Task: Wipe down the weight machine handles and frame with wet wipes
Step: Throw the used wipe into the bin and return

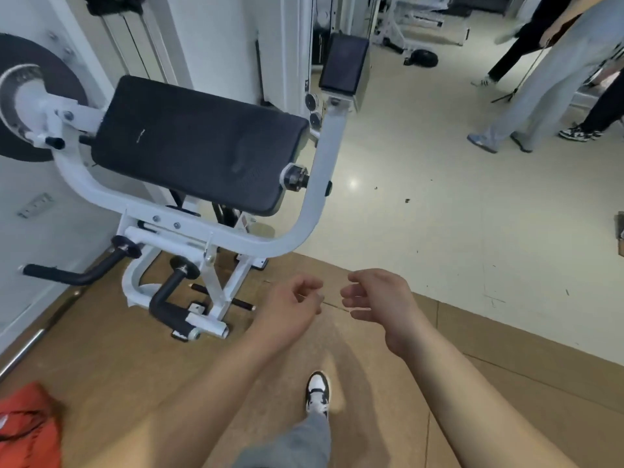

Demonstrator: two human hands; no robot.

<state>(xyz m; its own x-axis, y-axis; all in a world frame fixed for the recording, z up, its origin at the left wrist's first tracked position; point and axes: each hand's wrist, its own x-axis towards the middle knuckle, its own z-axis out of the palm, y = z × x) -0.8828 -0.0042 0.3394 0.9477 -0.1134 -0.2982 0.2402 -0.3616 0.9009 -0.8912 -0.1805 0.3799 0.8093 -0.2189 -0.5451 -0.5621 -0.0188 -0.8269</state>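
White frame [314, 184] and black handles [169, 298] stood ahead-left, well apart from the hands. The left hand [290, 305] and right hand [378, 298] hung near each other, fingers loosely curled on nothing — no wipe visible. Risk: reaching in bare-handed, or skipping the low handles.

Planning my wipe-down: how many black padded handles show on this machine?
2. The left handle sticks out low by the wall; the inner handle angles down beside the base frame. Others may hide behind the pad.
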